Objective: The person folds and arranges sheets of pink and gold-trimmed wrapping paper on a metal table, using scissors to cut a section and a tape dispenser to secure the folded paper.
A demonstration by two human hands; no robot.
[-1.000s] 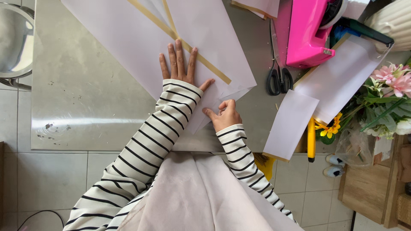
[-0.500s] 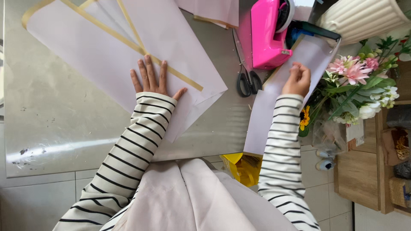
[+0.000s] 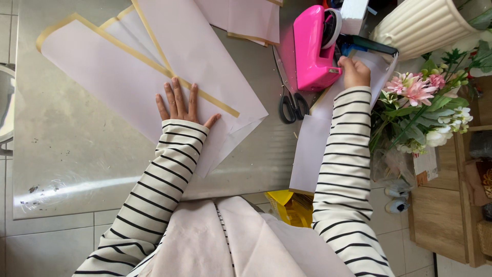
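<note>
left hand [image 3: 180, 105] flat on pink paper [image 3: 128, 77], right hand [image 3: 353, 72] beside tape dispenser [image 3: 312, 48]

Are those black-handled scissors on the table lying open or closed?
Closed, it seems: the scissors lie flat on the metal table, blades together in one narrow line, handles side by side.

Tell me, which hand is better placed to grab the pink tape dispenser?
Probably the right hand: it is up beside the pink tape dispenser. The left hand lies flat on the big paper sheets, much farther away.
</note>
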